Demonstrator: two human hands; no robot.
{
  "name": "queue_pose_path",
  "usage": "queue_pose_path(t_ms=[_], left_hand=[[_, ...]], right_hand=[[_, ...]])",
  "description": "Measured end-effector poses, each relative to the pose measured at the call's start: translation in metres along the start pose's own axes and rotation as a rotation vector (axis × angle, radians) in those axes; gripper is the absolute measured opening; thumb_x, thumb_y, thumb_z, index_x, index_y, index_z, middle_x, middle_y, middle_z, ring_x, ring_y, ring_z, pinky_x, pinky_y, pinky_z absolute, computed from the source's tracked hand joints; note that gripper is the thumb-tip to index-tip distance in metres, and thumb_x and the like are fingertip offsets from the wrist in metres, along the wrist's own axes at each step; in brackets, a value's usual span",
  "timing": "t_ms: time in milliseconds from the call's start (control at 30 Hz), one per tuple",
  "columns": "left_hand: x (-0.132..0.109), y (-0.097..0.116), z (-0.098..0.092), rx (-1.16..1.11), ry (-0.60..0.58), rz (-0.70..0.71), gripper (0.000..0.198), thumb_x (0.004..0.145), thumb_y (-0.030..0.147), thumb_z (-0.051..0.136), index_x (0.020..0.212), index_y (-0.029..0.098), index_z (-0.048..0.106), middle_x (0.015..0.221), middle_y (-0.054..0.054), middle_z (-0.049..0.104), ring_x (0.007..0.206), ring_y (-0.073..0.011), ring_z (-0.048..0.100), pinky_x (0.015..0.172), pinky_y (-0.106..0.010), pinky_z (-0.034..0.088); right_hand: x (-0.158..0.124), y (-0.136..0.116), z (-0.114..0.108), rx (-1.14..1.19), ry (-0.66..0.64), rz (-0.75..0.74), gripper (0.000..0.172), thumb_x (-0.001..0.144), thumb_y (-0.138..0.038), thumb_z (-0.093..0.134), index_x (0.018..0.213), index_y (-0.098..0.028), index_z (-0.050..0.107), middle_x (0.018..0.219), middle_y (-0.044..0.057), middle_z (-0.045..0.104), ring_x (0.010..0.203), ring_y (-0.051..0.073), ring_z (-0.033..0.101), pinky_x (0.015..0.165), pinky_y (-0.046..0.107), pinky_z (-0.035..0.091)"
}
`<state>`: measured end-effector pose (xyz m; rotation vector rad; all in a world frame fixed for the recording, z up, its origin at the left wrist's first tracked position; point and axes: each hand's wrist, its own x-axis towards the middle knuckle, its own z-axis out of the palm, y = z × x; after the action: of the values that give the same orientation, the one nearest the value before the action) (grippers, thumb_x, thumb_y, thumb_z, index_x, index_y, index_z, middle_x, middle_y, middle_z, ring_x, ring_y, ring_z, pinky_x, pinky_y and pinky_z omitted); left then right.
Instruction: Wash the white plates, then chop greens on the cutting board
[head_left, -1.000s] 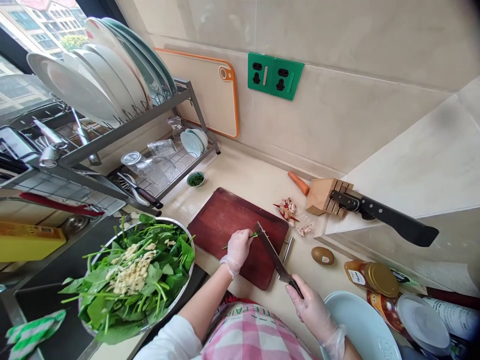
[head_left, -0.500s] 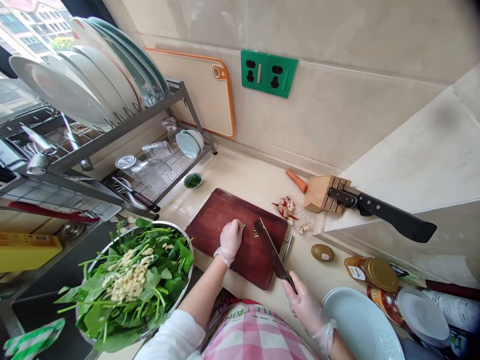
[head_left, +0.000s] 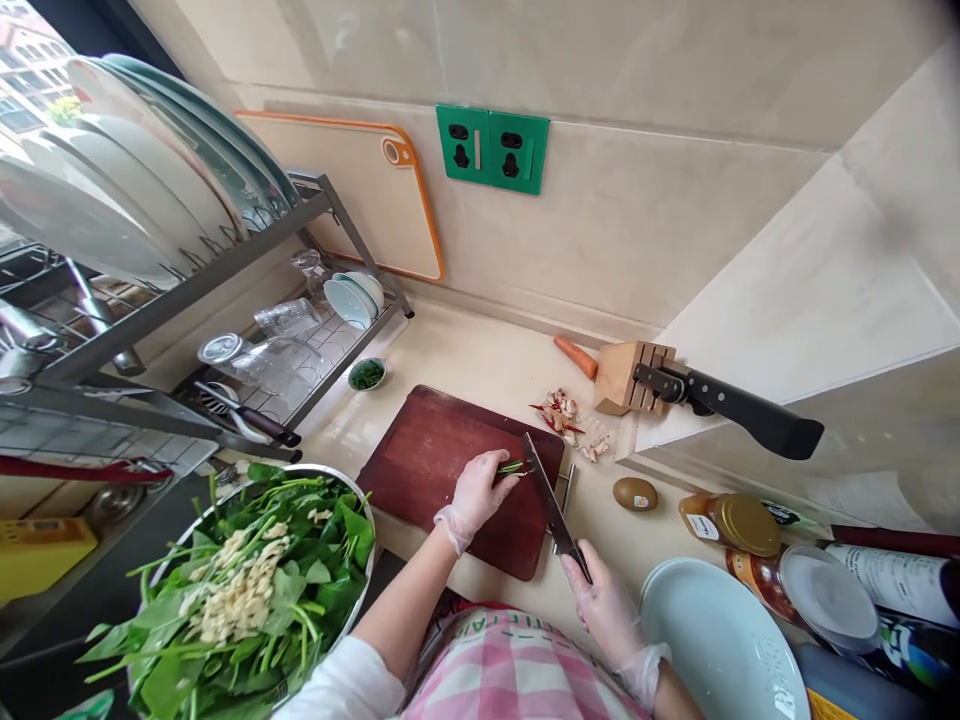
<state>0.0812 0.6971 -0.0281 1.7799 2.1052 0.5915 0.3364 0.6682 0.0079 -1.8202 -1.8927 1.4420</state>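
Observation:
On the dark red cutting board (head_left: 442, 440), my left hand (head_left: 481, 492), in a clear glove, pinches a few short green pieces (head_left: 511, 468) between thumb and fingers. My gloved right hand (head_left: 604, 600) is wrapped round the black handle of a knife (head_left: 551, 500). The blade lies over the board's right part, its tip just right of the green pieces. Chopped greens fill a small bowl (head_left: 367, 374) behind the board. Garlic and red chillies (head_left: 559, 412) lie beyond the board's right corner.
A large bowl of leafy greens (head_left: 255, 580) topped with chopped garlic stands at the left. Behind it is a dish rack (head_left: 217, 270). To the right are a carrot (head_left: 576, 357), knife block (head_left: 634, 377), kiwi (head_left: 635, 494), jars (head_left: 739, 524) and pale blue plates (head_left: 720, 640).
My left hand has moved right along the board, closer to the blade, and the green pieces now show in its fingers. The camera view has shifted slightly.

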Motion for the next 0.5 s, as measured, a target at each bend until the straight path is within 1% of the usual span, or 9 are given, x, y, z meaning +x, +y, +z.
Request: queue_pose_path(t_ms=[33,67,133,200,267,333,433,500], left_hand=[[-0.002,-0.002,0.001,0.001,-0.001,0.011,0.035,0.087,0.025,0.073,0.121,0.022,0.064,0.12,-0.009,0.073,0.112,-0.0251,0.067,0.099,-0.039,0.053],[-0.002,-0.003,0.002,0.004,-0.001,0.02,0.034,0.086,0.025,0.075,0.118,0.022,0.066,0.117,-0.009,0.074,0.111,-0.0258,0.068,0.098,-0.04,0.054],[-0.005,-0.005,0.005,0.011,0.005,0.027,0.022,0.088,0.022,0.073,0.109,0.023,0.071,0.109,-0.008,0.076,0.104,-0.0254,0.069,0.094,-0.039,0.055],[-0.009,-0.006,0.008,0.018,0.019,0.021,0.013,0.091,0.022,0.068,0.102,0.024,0.074,0.103,-0.008,0.077,0.098,-0.0238,0.07,0.09,-0.037,0.056],[-0.016,-0.006,0.01,0.024,0.036,0.009,0.013,0.094,0.022,0.065,0.1,0.025,0.076,0.101,-0.007,0.077,0.095,-0.0226,0.07,0.087,-0.035,0.057],[-0.023,-0.006,0.011,0.029,0.055,-0.003,0.017,0.096,0.022,0.061,0.1,0.027,0.077,0.101,-0.007,0.077,0.095,-0.0219,0.07,0.086,-0.034,0.057],[-0.028,-0.006,0.011,0.031,0.086,-0.014,0.021,0.097,0.02,0.057,0.099,0.026,0.078,0.107,-0.007,0.076,0.098,-0.022,0.069,0.088,-0.035,0.056],[-0.027,-0.005,0.011,0.024,0.101,-0.007,0.022,0.097,0.019,0.057,0.096,0.025,0.078,0.114,-0.008,0.076,0.102,-0.0225,0.069,0.092,-0.037,0.056]], right_hand=[[0.001,-0.002,0.001,-0.025,0.003,-0.028,0.081,0.084,-0.085,0.032,0.115,-0.021,0.069,0.063,0.006,0.068,0.057,0.024,0.065,0.053,0.032,0.048],[0.002,-0.004,0.002,-0.049,0.002,-0.053,0.082,0.084,-0.086,0.029,0.113,-0.02,0.069,0.069,0.008,0.071,0.062,0.025,0.067,0.057,0.033,0.05],[0.004,-0.005,0.004,-0.091,-0.012,-0.084,0.087,0.085,-0.087,0.024,0.114,-0.019,0.069,0.084,0.014,0.076,0.074,0.028,0.071,0.066,0.035,0.052],[0.005,-0.004,0.004,-0.12,-0.037,-0.098,0.088,0.086,-0.085,0.022,0.117,-0.017,0.068,0.096,0.017,0.077,0.085,0.031,0.073,0.073,0.036,0.053],[0.006,-0.004,0.003,-0.147,-0.063,-0.114,0.081,0.089,-0.08,0.024,0.119,-0.018,0.067,0.1,0.017,0.078,0.091,0.031,0.073,0.075,0.036,0.053],[0.008,-0.008,0.0,-0.188,-0.08,-0.141,0.068,0.094,-0.07,0.029,0.12,-0.019,0.067,0.102,0.016,0.078,0.094,0.03,0.073,0.076,0.034,0.052],[0.013,-0.024,-0.006,-0.279,-0.096,-0.183,0.052,0.098,-0.053,0.036,0.124,-0.018,0.064,0.105,0.016,0.077,0.096,0.029,0.073,0.076,0.032,0.051],[0.018,-0.04,-0.011,-0.354,-0.12,-0.2,0.045,0.099,-0.045,0.037,0.124,-0.018,0.063,0.103,0.016,0.077,0.094,0.028,0.074,0.074,0.031,0.05]])
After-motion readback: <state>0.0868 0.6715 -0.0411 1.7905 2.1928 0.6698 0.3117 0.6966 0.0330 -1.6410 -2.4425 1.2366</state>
